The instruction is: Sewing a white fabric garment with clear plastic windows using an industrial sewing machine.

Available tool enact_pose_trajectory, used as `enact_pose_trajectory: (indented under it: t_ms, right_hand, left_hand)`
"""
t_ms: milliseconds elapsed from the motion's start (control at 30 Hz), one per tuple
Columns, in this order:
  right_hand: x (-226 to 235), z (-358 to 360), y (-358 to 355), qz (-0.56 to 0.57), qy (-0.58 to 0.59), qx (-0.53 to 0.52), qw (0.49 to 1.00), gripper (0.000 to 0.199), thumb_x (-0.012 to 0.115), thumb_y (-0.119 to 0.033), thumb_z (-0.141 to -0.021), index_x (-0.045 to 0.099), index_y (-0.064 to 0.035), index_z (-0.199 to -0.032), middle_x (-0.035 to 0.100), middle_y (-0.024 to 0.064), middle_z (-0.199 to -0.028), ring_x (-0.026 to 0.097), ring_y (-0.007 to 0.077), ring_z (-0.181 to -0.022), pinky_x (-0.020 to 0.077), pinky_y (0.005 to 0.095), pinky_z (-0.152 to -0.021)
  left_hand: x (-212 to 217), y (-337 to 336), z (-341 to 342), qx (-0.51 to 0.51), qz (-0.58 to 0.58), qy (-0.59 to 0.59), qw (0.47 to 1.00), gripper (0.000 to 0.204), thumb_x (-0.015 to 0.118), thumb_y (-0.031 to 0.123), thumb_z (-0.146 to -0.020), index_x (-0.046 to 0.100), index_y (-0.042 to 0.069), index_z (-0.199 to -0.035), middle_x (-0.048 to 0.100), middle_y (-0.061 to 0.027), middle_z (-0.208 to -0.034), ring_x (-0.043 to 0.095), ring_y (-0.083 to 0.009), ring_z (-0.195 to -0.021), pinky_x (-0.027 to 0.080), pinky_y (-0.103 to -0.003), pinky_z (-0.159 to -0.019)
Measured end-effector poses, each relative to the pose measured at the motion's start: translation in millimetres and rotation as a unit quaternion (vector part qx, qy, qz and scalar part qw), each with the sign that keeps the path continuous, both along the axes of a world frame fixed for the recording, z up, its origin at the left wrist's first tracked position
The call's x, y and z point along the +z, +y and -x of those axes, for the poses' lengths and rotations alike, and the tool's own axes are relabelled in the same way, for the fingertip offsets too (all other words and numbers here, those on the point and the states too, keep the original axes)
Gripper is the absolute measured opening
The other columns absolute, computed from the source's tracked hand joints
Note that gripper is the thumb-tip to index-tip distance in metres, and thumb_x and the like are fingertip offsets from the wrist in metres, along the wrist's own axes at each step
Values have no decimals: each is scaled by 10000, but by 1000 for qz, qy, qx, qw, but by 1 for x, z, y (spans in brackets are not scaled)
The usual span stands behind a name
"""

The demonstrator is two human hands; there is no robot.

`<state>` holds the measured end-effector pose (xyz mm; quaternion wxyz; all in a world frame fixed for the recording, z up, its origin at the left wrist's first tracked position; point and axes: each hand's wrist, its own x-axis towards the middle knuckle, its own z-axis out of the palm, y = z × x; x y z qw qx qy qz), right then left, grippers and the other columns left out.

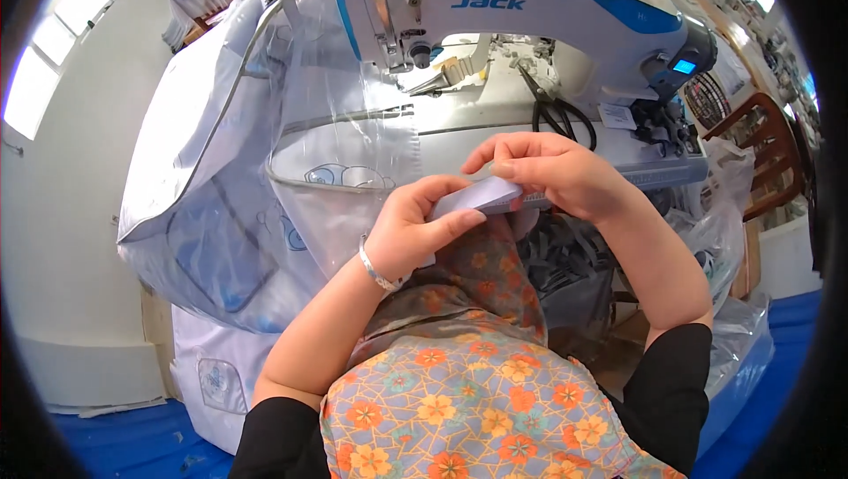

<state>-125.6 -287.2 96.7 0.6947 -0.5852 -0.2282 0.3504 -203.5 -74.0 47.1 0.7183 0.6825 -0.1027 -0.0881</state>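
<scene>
The table edge (662, 173) crowds twelve o'clock; left hand (415, 223) (braceleted) grasps a pale strip (468, 200); right hand (570, 174) curls at two, grip unclear.

Your work is a small, pale lavender-white piece (481, 195), narrow and apparently folded. It slants up to the right, gripped at its left end by your left hand (413, 223), its right end at your right hand (572, 177).
</scene>
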Motion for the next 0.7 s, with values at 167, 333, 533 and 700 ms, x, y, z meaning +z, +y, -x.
enact_pose_trajectory:
  t_ms: [167,333,533,700]
  right_hand:
    - [1,5,8,156,-76,-2,985,56,647,-71,-919,601,-45,-901,616,-11,-864,559,60,-732,477,220,-653]
    - [-2,22,24,115,-78,47,989,76,631,-36,-919,615,-27,-993,634,7,-871,608,60,-790,501,217,-641]
    - [-76,33,59,83,-527,-80,842,416,706,-18,-780,636,-110,-1180,587,154,-1258,573,354,-1174,459,461,-1017]
    - [-104,50,115,34,-698,-62,713,422,681,-60,-765,632,-120,-1180,586,134,-1210,575,298,-1163,408,444,-1068]
  left_hand:
    - [2,2,5,87,-20,63,994,181,652,180,-970,650,6,-1020,628,26,-864,576,-67,-843,479,-232,-770]
    - [3,12,28,12,-29,35,999,113,634,89,-947,652,-9,-999,667,-23,-831,617,-73,-819,525,-262,-754]
    - [22,54,112,-17,-202,-27,979,117,608,-31,-886,690,-29,-970,703,-96,-797,683,-176,-736,531,-293,-672]
    - [10,68,149,58,-198,90,974,137,613,-29,-891,693,-37,-1002,696,-111,-851,677,-188,-760,531,-313,-692]
